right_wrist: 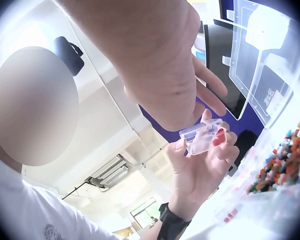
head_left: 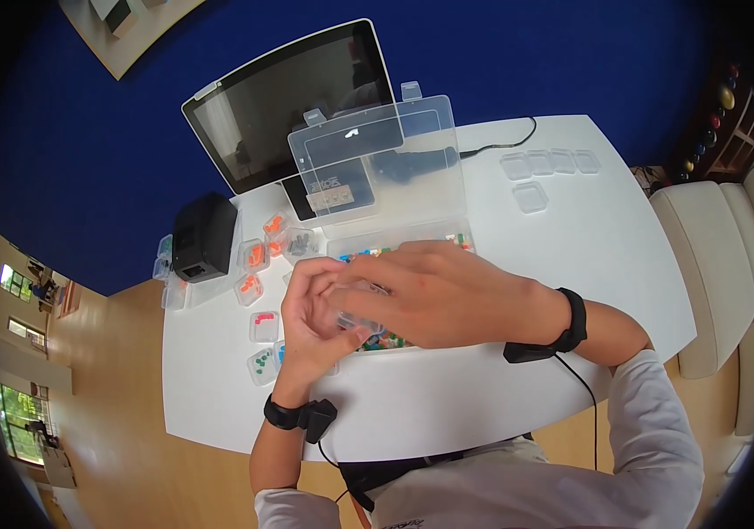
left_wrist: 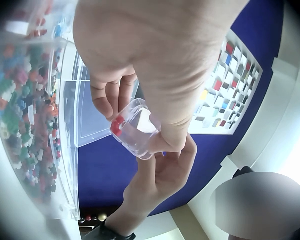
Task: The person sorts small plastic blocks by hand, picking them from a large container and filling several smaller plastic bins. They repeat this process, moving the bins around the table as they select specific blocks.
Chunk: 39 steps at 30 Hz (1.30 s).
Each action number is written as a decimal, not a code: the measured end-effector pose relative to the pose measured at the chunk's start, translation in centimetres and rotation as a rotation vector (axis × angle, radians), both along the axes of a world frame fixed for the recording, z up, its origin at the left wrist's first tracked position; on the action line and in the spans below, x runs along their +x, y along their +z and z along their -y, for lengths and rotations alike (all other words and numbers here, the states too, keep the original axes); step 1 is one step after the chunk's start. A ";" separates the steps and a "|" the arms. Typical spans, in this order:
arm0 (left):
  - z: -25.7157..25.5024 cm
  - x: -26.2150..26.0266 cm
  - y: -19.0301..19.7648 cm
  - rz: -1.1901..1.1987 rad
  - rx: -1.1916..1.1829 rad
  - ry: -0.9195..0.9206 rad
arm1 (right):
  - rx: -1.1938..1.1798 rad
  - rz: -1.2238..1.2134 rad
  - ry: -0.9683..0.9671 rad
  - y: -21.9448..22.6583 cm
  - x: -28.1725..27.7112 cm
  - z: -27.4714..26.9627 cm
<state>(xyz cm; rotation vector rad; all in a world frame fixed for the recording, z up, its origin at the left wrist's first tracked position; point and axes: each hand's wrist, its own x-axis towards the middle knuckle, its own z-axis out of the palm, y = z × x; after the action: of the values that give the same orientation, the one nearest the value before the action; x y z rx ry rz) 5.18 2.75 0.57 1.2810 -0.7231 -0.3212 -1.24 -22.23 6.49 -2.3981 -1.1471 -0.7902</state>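
A small clear box (left_wrist: 135,129) with red pieces in one end is in my left hand (left_wrist: 150,60), between thumb and fingers. From the other side my right hand (left_wrist: 160,175) grips its edge, its fingers partly hidden behind the left thumb. The right wrist view shows the box (right_wrist: 202,140) between my left hand (right_wrist: 197,175) and my right hand (right_wrist: 162,90), a lid-like clear piece along its top; whether it is fully closed I cannot tell. In the head view my right hand (head_left: 447,295) covers most of the box, beside my left hand (head_left: 311,322).
Under the hands lies a large clear case (head_left: 470,240) of mixed coloured pieces, its clear lid (head_left: 430,167) raised. Small boxes with orange pieces (head_left: 253,256), others with red and green, stand at left. Empty clear squares (head_left: 531,197) lie at right. A monitor (head_left: 280,106) and black device (head_left: 203,236) stand behind.
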 end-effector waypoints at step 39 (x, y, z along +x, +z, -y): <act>1.2 -1.0 0.3 -0.076 0.002 0.108 | -0.002 -0.039 -0.047 -1.2 1.0 -0.3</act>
<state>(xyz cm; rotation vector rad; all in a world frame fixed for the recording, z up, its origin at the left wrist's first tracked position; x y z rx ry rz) 4.14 1.56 0.84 1.2973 -0.5874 -0.2809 -0.23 -21.94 5.29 -2.4395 -1.0802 -0.7541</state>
